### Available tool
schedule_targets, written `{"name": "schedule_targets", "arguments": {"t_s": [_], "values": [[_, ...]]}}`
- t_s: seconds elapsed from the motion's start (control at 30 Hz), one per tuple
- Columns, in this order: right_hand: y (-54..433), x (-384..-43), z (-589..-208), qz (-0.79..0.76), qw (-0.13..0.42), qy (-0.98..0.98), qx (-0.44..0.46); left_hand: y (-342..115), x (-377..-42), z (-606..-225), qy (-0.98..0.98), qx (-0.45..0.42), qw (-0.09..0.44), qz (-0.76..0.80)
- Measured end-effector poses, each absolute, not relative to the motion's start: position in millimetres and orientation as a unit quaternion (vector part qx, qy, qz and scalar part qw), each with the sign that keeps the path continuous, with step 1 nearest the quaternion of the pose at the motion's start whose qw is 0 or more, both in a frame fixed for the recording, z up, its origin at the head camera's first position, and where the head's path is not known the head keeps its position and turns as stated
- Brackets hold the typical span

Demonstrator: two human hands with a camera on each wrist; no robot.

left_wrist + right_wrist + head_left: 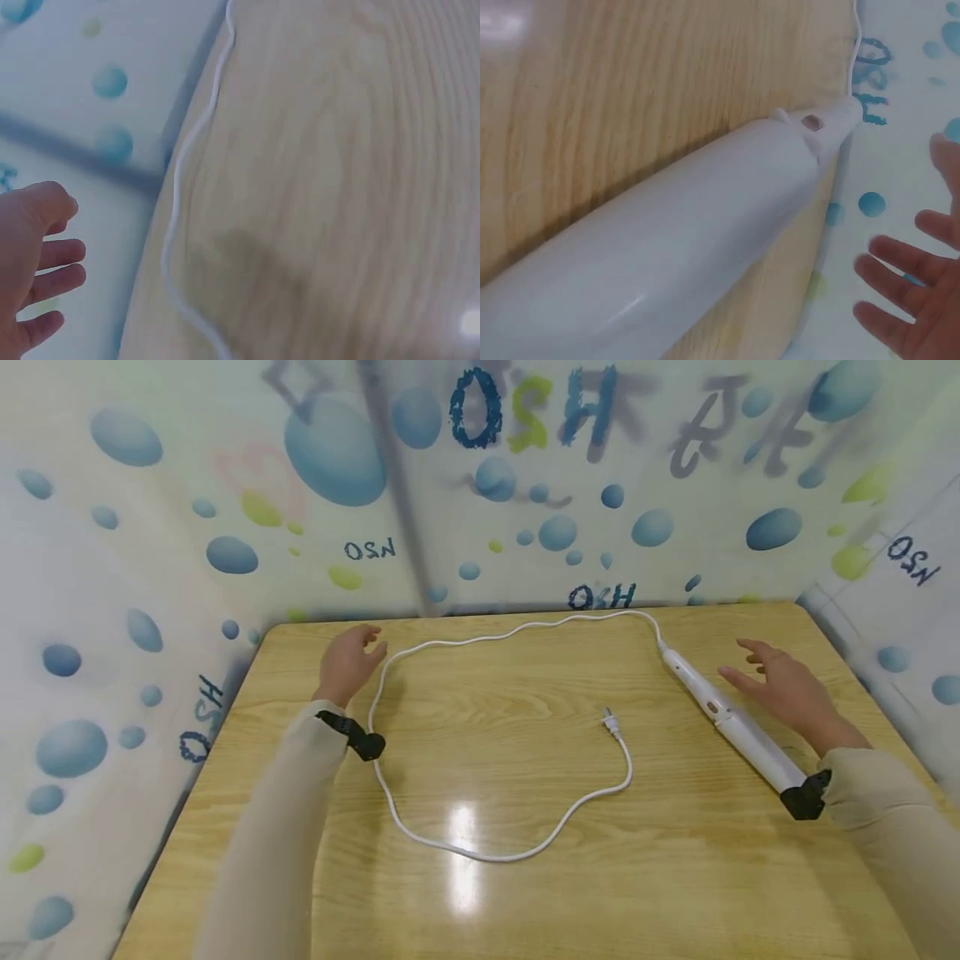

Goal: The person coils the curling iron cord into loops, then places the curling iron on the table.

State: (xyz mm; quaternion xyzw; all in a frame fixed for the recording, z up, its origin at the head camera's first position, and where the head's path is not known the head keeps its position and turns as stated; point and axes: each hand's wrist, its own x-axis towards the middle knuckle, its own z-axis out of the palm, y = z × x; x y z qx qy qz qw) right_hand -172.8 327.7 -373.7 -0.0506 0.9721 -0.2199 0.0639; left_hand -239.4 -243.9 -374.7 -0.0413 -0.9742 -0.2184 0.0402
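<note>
A white wand-shaped electric appliance (pixel 738 727), perhaps a hair styling iron, lies slantwise on the right of the table. Its white power cord (pixel 517 857) runs along the back, loops down the left and curves round to a two-pin plug (pixel 611 721) near the middle. My left hand (pixel 350 664) hovers beside the cord's left bend, fingers loosely bent, holding nothing. To the right of the appliance is my right hand (pixel 787 689), fingers spread and apart from it. Close up in the right wrist view, the appliance's thick body (pixel 667 232) shows a small brown button (pixel 812 122).
The wooden table (pixel 480 760) meets a wall covering (pixel 480 527) with blue and green dots at its back edge. Similar coverings stand at the left and right sides. Each wrist wears a black strapped camera (pixel 367 745). Light glares off the front of the table.
</note>
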Motion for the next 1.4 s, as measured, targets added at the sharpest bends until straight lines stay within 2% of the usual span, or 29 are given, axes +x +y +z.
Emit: {"name": "schedule_targets", "arguments": {"t_s": [0.13,0.8,1.17,1.4], "values": [[326.6,-161.6,-372.2,-0.227,0.081,0.969,-0.047,-201.1,-257.9,-370.0,-0.964,-0.059,0.019,-0.260],[341.6,-107.0,-389.7,-0.211,0.061,0.975,-0.020,-32.9,-309.6,-387.9,-0.920,-0.157,-0.035,-0.357],[343.1,-91.4,-399.7,-0.211,0.037,0.977,0.016,15.4,-326.2,-399.3,-0.914,-0.150,-0.076,-0.369],[340.3,-94.5,-405.2,-0.215,0.035,0.976,0.023,28.4,-336.0,-408.2,-0.927,-0.118,-0.077,-0.347]]}}
